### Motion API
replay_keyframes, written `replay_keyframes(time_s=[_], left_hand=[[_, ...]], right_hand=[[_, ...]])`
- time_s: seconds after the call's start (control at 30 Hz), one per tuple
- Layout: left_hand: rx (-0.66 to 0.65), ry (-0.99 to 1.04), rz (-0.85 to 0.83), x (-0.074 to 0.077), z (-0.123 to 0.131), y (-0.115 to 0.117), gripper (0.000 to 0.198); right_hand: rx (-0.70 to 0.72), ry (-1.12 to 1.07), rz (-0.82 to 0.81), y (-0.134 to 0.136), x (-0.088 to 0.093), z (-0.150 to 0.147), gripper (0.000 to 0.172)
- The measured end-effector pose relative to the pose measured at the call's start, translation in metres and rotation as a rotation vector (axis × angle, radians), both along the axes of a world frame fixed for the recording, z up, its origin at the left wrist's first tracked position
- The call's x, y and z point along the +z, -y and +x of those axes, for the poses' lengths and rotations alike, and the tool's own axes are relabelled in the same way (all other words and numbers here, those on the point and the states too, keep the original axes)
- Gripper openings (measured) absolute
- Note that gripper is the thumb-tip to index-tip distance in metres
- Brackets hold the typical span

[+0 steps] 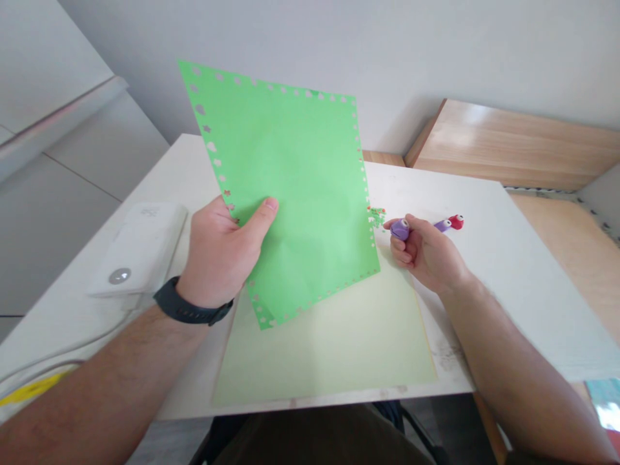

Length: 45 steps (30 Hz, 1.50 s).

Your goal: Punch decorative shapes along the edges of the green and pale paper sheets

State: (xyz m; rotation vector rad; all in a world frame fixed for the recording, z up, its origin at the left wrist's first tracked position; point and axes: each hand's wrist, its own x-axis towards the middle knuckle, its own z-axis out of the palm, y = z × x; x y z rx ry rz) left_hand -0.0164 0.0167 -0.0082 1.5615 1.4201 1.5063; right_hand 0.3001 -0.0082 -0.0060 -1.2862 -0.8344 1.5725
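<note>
My left hand (223, 255) holds up a green paper sheet (303, 194) between thumb and palm, tilted above the table. Small punched shapes, some star-like, run along the sheet's edges. My right hand (423, 252) grips a small purple craft punch (400, 228) in its curled fingers. Just beyond that hand lies a purple and red object (450, 224), probably another punch, partly hidden by my fingers. A scatter of green paper bits (376, 217) lies on the table near the sheet's right edge. A pale green sheet (329, 345) lies flat beneath the raised sheet.
A white rounded appliance (138, 248) with a cable stands at the table's left, close to my left wrist. The white table (504, 271) has a wooden surface beyond it on the right and a pale wall behind.
</note>
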Motion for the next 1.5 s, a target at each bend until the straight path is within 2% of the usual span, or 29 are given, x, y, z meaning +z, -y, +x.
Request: replay_keyframes(time_s=[0.17, 0.6, 1.0, 1.2, 1.5], left_hand=[[0.002, -0.002, 0.008, 0.001, 0.001, 0.001, 0.026], [0.003, 0.017, -0.029, 0.001, 0.001, 0.001, 0.028], [0.015, -0.024, -0.017, 0.002, 0.001, 0.002, 0.027], [0.006, -0.001, -0.024, 0.001, 0.000, 0.002, 0.028], [0.014, -0.017, -0.017, 0.000, 0.000, 0.001, 0.029]], right_hand=[[0.033, -0.004, 0.010, -0.001, -0.001, 0.001, 0.026], [0.016, 0.024, 0.033, 0.000, -0.002, 0.000, 0.020], [0.004, 0.154, 0.112, 0.002, -0.010, 0.000, 0.028], [-0.040, 0.129, 0.140, 0.002, -0.007, 0.001, 0.017], [-0.103, 0.108, 0.150, 0.003, -0.006, 0.001, 0.012]])
